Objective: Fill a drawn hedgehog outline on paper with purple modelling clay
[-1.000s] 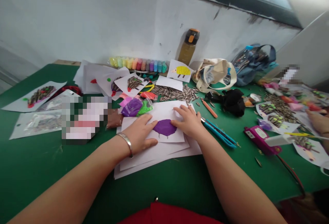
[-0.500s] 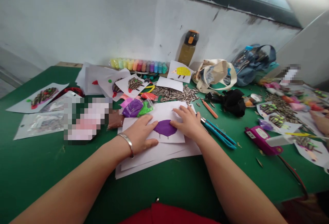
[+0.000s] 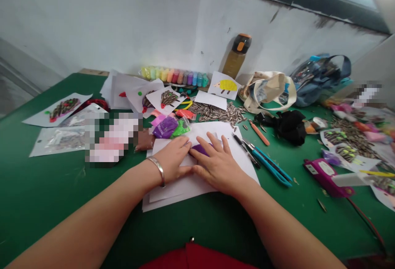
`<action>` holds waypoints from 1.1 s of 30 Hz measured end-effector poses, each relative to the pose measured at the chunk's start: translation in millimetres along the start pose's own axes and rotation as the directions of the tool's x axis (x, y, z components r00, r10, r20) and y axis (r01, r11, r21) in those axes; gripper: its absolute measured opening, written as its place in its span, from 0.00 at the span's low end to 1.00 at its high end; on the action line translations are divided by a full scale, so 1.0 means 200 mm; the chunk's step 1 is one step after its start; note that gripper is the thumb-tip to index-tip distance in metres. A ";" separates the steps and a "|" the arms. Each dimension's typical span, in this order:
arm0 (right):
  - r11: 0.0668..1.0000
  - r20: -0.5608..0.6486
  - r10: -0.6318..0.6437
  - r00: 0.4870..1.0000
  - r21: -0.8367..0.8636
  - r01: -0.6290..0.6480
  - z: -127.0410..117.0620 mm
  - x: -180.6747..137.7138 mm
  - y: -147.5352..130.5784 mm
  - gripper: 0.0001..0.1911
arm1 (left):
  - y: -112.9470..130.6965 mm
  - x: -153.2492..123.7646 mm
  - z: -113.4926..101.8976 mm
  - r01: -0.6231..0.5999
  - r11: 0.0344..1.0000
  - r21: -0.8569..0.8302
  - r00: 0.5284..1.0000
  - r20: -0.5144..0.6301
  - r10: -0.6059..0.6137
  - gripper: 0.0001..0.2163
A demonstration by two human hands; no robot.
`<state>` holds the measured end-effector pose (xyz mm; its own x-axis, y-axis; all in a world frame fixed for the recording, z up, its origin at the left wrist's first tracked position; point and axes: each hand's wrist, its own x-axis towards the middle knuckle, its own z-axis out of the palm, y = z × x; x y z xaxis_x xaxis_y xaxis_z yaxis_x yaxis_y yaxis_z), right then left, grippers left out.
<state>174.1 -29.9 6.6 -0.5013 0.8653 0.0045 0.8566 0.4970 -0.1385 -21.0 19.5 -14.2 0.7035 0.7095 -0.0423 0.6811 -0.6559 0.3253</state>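
Note:
My right hand (image 3: 220, 166) lies flat with its fingers spread over a flat purple clay shape (image 3: 201, 149), hiding most of it. That shape sits on a small white card on top of stacked white paper (image 3: 185, 193). My left hand (image 3: 173, 160), a silver bangle on its wrist, rests on the card at the left, thumb and fingers stretched out and fingertips beside the purple shape. Just beyond are a bag of purple clay (image 3: 166, 127) and a bag of green clay (image 3: 181, 128).
Right of the paper lie a black pen (image 3: 245, 149), a blue utility knife (image 3: 270, 164) and an orange stick (image 3: 259, 133). Sunflower seeds (image 3: 220, 113) are heaped behind. A bottle (image 3: 237, 57) stands by the wall. Farther right is a magenta glue gun (image 3: 327, 177).
My right hand has slid left and come down over the purple clay, covering most of it. My left hand stays beside it. The whole view has shifted slightly.

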 end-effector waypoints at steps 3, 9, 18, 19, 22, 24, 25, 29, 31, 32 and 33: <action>1.000 0.010 -0.005 1.000 -0.016 0.005 0.00 0.01 0.00 0.28 | 0.00 0.00 0.00 0.002 1.000 -0.003 1.000 0.008 -0.002 0.30; 0.999 0.010 -0.010 1.000 -0.041 0.011 -0.01 -0.01 0.03 0.25 | 0.03 0.00 -0.03 0.051 0.998 0.028 0.997 0.055 -0.053 0.32; 1.000 0.059 0.004 0.998 -0.029 -0.002 -0.05 -0.04 0.08 0.24 | 0.03 0.00 -0.04 0.044 0.999 0.019 0.997 0.064 -0.045 0.32; 1.000 0.055 0.007 0.998 -0.030 -0.006 -0.05 -0.03 0.08 0.24 | 0.03 0.00 -0.04 0.041 0.999 0.020 0.998 0.056 -0.042 0.32; 0.999 0.026 0.021 0.999 -0.029 -0.020 -0.03 -0.02 0.06 0.26 | 0.02 0.00 -0.03 0.036 0.999 0.020 0.998 0.055 -0.037 0.33; 0.999 0.009 0.022 1.000 -0.031 -0.022 -0.02 0.00 0.04 0.28 | 0.01 0.00 -0.02 0.027 0.999 0.025 0.998 0.056 -0.029 0.33; 0.999 0.004 0.020 1.000 -0.035 -0.019 -0.02 0.01 0.03 0.29 | 0.01 0.00 -0.02 0.018 0.999 0.029 0.999 0.050 -0.019 0.33; 0.998 -0.003 0.009 1.000 -0.059 -0.009 -0.02 0.02 0.02 0.29 | 0.01 0.00 -0.01 0.006 0.999 0.044 0.999 0.032 -0.007 0.31; 0.998 0.001 0.007 1.000 -0.067 -0.007 -0.02 0.00 0.03 0.28 | 0.02 0.00 -0.02 0.036 0.998 0.047 0.997 0.063 -0.039 0.33; 0.998 0.004 0.007 1.000 -0.069 -0.007 -0.03 -0.01 0.04 0.28 | 0.02 0.00 -0.03 0.052 0.997 0.049 0.995 0.082 -0.056 0.34; 0.997 0.005 0.008 1.000 -0.072 -0.007 -0.03 -0.02 0.05 0.28 | 0.03 0.00 -0.03 0.065 0.997 0.051 0.993 0.097 -0.070 0.34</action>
<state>184.9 -27.2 11.2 -0.4955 0.8686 -0.0018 0.8668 0.4943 -0.0664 -17.9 17.9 -6.3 0.6705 0.7252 -0.1565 0.7351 -0.6206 0.2731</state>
